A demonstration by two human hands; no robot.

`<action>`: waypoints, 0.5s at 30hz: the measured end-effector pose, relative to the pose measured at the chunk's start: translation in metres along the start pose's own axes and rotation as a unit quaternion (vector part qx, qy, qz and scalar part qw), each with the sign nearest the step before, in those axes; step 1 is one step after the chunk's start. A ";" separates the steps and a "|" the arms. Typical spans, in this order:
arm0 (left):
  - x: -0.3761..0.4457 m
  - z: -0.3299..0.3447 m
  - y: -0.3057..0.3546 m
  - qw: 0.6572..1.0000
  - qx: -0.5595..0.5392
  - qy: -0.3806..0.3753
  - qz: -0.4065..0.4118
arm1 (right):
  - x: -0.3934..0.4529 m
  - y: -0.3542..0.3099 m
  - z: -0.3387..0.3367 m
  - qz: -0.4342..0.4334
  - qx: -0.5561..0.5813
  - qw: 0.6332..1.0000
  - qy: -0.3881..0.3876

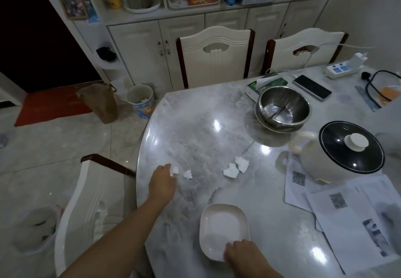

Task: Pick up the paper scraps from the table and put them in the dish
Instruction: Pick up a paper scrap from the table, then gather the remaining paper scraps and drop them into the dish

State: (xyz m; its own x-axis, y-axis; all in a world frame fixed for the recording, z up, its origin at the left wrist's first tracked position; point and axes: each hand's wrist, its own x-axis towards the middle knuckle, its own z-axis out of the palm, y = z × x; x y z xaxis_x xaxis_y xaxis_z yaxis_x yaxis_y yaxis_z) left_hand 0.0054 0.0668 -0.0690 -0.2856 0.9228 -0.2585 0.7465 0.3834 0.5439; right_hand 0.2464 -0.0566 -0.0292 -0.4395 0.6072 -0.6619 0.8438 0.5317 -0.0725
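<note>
A white rounded-square dish (223,223) sits near the front of the grey marble table (195,130), with nothing in it. My right hand (240,253) grips its near right rim. My left hand (162,182) reaches out over the table's left part, its fingertips pinched on a small white paper scrap (175,170). Another small scrap (188,174) lies just right of it. Two bigger crumpled scraps lie further right, one scrap (231,171) next to the other scrap (242,163).
A cream electric pot with a black lid (349,147) stands at right on printed sheets (347,208). Behind it are a steel bowl (282,108), a tissue box (267,83), a phone (312,86) and a power strip (342,69). Chairs (214,56) ring the table.
</note>
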 end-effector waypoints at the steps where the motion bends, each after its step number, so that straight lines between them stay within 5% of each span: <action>1: 0.003 0.001 0.003 1.000 -0.001 0.008 -0.003 | 0.000 0.002 -0.007 -0.014 0.013 1.000 -0.007; 7: 0.023 0.008 0.005 1.000 0.025 -0.011 0.004 | 0.012 0.015 -0.016 -0.016 0.106 0.993 -0.054; 15: 0.039 0.002 0.013 0.998 0.060 -0.023 0.012 | 0.028 0.042 -0.018 0.036 0.229 0.968 0.098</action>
State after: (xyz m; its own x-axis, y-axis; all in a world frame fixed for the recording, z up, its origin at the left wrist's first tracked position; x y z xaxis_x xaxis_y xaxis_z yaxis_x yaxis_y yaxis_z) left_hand 0.0049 0.1079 -0.0743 -0.2413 0.9280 -0.2840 0.8202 0.3514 0.4514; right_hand 0.2639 -0.0066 -0.0380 -0.3862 0.7570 -0.5272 0.9027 0.1927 -0.3846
